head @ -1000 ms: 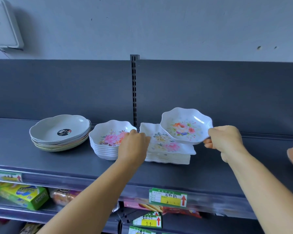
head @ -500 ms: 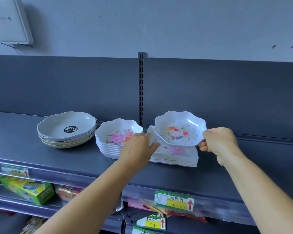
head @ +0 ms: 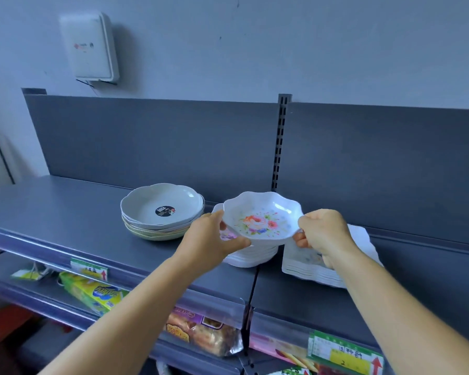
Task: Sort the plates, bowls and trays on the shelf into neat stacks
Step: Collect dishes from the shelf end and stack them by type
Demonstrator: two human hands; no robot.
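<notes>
- White scalloped floral bowl [head: 263, 218]: held level between both hands, just above the stack of matching bowls [head: 251, 257] on the grey shelf [head: 65, 212].
- Left hand [head: 210, 243]: fingers closed on the bowl's left rim.
- Right hand [head: 324, 234]: fingers pinching the right rim.
- Round plate stack [head: 161, 211]: left of the bowls.
- Square tray stack [head: 313, 267]: right, partly behind the right wrist.
</notes>
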